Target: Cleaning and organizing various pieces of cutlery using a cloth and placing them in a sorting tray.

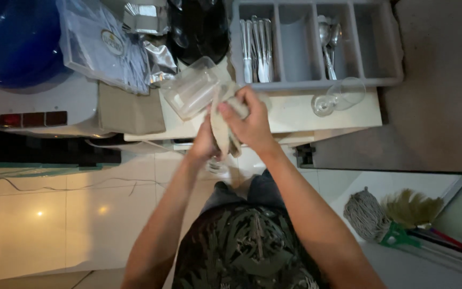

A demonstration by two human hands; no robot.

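Cloth (223, 124) near the frame's centre is bunched around what seems a stemmed glass (216, 165), the right hand (248, 124) with fingers clamped on it, the left hand (205, 142) gripping beneath to steady it, below the cutlery tray (316, 83).

Single head-worn view, steeply downward, close above counter (295, 115), perhaps slightly tilted.

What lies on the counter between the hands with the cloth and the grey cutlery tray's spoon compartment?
In the head view, a clear wine glass lies on its side on the counter, just below the cutlery tray.
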